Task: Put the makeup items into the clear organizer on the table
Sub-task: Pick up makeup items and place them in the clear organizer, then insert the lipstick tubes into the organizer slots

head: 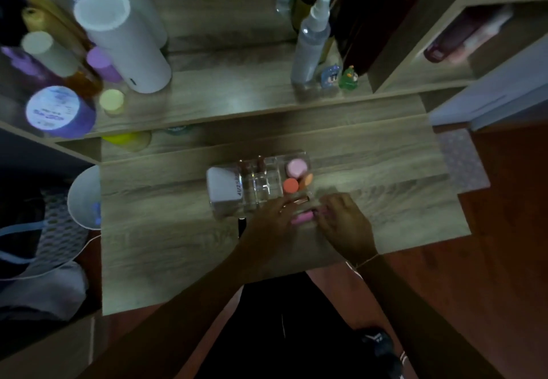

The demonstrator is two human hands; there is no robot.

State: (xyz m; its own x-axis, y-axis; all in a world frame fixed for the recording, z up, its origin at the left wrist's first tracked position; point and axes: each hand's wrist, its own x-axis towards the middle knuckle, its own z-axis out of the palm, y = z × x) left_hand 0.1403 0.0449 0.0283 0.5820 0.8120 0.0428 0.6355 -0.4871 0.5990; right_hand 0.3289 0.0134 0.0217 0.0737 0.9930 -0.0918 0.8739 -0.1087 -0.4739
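The clear organizer (pixel 261 184) stands in the middle of the wooden table (pixel 178 245). It holds a white box (pixel 223 186) at its left, two upright lipsticks (pixel 252 163) at the back, and pink (pixel 296 168) and orange (pixel 292 185) sponges at its right. My left hand (pixel 274 215) rests at the organizer's front edge with a rose-gold tube (pixel 299 200) at its fingertips. My right hand (pixel 344 221) pinches a pink tube (pixel 302 218) lying on the table just in front of the organizer. A black item (pixel 241 226) lies partly hidden under my left wrist.
A raised shelf behind carries a tall white cylinder (pixel 124 43), a spray bottle (pixel 311 43), jars (pixel 57 111) and small figurines (pixel 338 76). A white bin (pixel 86 197) sits left of the table. My legs are under the table's front edge.
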